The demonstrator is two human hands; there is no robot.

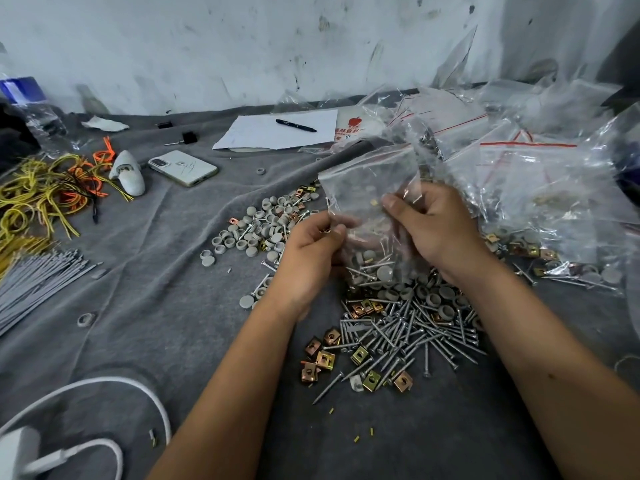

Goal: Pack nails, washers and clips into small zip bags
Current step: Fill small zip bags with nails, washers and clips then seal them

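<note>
Above the grey cloth, your left hand (313, 247) pinched the small clear plastic zip bag (369, 216) at nine o'clock, your right hand (438, 226) gripped it at three o'clock, keeping nails, washers and clips settled at six o'clock.

**Hidden, cropped, blurred**

Cut off at the left edge: grey cable ties (33, 282), yellow wires (24, 202), plastic bottle (31, 109). Cropped at the near left corner: white charger (19, 452), with its cable (114, 386). Half hidden behind the zip bag (367, 216): fingers of the left hand (311, 251) and right hand (436, 226). Too blurred to read: red print on the far packet (349, 131). Too jumbled to count: filled bags (540, 188) at right, running past the right edge.
</note>
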